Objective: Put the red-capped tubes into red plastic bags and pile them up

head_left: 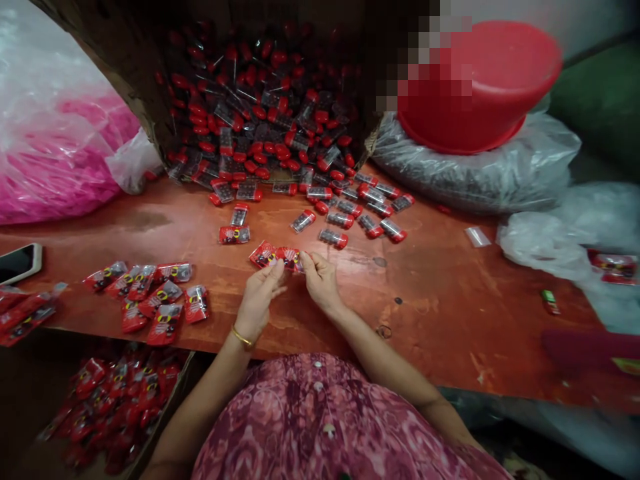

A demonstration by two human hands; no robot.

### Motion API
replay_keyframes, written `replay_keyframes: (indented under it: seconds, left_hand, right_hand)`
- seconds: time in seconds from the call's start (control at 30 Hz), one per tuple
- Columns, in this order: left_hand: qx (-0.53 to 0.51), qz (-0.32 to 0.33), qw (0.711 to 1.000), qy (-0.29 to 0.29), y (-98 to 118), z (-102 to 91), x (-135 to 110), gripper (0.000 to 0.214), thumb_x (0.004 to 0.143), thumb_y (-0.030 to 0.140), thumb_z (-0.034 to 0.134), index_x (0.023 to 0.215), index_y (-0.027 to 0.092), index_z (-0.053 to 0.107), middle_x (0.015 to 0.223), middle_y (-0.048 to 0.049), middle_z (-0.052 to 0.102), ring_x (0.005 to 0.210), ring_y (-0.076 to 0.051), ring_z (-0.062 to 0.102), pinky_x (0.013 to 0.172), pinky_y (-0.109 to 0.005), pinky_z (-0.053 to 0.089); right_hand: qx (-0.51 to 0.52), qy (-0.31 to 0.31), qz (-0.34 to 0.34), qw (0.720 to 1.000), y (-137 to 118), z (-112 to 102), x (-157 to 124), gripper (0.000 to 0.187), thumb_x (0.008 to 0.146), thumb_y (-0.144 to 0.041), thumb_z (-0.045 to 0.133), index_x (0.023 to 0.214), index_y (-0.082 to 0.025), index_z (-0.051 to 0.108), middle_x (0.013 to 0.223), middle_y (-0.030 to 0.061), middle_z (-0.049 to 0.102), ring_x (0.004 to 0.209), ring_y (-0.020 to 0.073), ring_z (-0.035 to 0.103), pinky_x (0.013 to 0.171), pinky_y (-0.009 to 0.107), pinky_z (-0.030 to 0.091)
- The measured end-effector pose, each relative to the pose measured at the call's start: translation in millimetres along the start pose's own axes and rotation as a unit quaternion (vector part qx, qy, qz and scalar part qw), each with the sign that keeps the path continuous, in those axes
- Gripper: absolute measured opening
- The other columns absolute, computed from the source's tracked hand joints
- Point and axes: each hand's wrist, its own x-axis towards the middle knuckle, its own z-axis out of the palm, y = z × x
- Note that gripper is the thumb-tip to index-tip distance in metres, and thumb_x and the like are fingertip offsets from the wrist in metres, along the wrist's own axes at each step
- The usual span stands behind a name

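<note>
My left hand (257, 303), with a gold bangle at its wrist, has its thumb and fingers closed on red printed packets (263, 254) above the table. My right hand (323, 283) pinches the right end of the same red packets. Whether these are two separate packets or joined ones I cannot tell, as my fingers cover part of them. Just beyond my hands lie a wrapped red packet (234, 235) and loose clear containers with red caps (333, 239), filled with dark pieces.
A tipped carton (145, 100) spills many red-capped containers onto the wooden table (440, 293). Left are finished-looking red packets (165, 323), a phone (20, 263) and a bag of pink pieces (65, 160). A lower box (173, 400) holds more packets. A red tub (480, 100) rests on a bag.
</note>
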Motion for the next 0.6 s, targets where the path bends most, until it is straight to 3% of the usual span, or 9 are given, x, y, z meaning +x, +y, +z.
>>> replay_keyframes:
  seconds: [0.07,0.17,0.3,0.37,0.47,0.6]
  left_hand:
    - [-0.051,-0.074,0.995,-0.039,2.5,2.3,-2.8,0.046,0.057,0.053,0.073,0.078,0.014,0.064,0.071,-0.0022,0.065,0.065,-0.011,0.06,0.062,-0.023,0.048]
    - [-0.113,-0.092,0.989,-0.034,5.4,5.1,-2.6,0.045,0.05,0.046,0.08,0.081,0.017,0.065,0.076,0.0,0.066,0.067,-0.01,0.059,0.063,-0.022,0.047]
    - [-0.147,-0.135,0.978,-0.061,6.9,6.5,0.2,0.043,0.051,0.047,0.079,0.08,0.019,0.065,0.074,0.0012,0.067,0.068,-0.011,0.06,0.065,-0.024,0.048]
    - [-0.146,-0.118,0.98,-0.058,6.9,9.0,0.8,0.04,0.05,0.043,0.081,0.076,0.017,0.066,0.071,0.0011,0.067,0.066,-0.011,0.06,0.065,-0.023,0.047]
    - [-0.147,-0.044,0.988,-0.01,7.4,15.2,2.4,0.039,0.043,0.038,0.084,0.067,0.014,0.066,0.066,0.0004,0.067,0.063,-0.009,0.059,0.064,-0.02,0.046]
    - [-0.153,-0.03,0.987,0.038,8.0,19.0,8.3,0.039,0.039,0.036,0.085,0.062,0.013,0.065,0.062,0.0003,0.067,0.057,-0.008,0.059,0.059,-0.019,0.045]
  right_hand:
    - [-0.009,-0.01,-0.018,1.0,0.0,-0.2,-3.0,0.034,0.082,-0.04,0.047,0.055,-0.02,0.044,0.053,-0.0046,0.04,0.051,0.0093,0.038,0.051,0.023,0.033]
    - [-0.017,-0.028,-0.03,0.999,0.0,0.4,-5.1,0.026,0.082,-0.037,0.047,0.063,-0.019,0.051,0.058,-0.0029,0.048,0.055,0.0104,0.043,0.054,0.023,0.036]
    - [-0.026,-0.022,-0.033,0.999,1.2,-0.2,-6.4,0.027,0.084,-0.038,0.045,0.065,-0.019,0.051,0.058,-0.0028,0.048,0.054,0.0102,0.043,0.053,0.022,0.036]
    - [-0.033,-0.027,-0.04,0.998,2.5,-0.9,-8.0,0.031,0.085,-0.04,0.044,0.062,-0.019,0.048,0.057,-0.0034,0.046,0.053,0.0097,0.041,0.052,0.022,0.035]
    - [-0.063,-0.066,-0.043,0.995,4.3,-6.0,-7.1,0.04,0.087,-0.046,0.04,0.057,-0.02,0.042,0.053,-0.0045,0.04,0.049,0.0092,0.038,0.048,0.021,0.032]
    - [-0.241,-0.055,-0.058,0.967,5.5,-24.8,18.3,0.044,0.092,-0.044,0.027,0.065,-0.019,0.05,0.06,0.0002,0.049,0.059,0.0138,0.046,0.056,0.025,0.037]
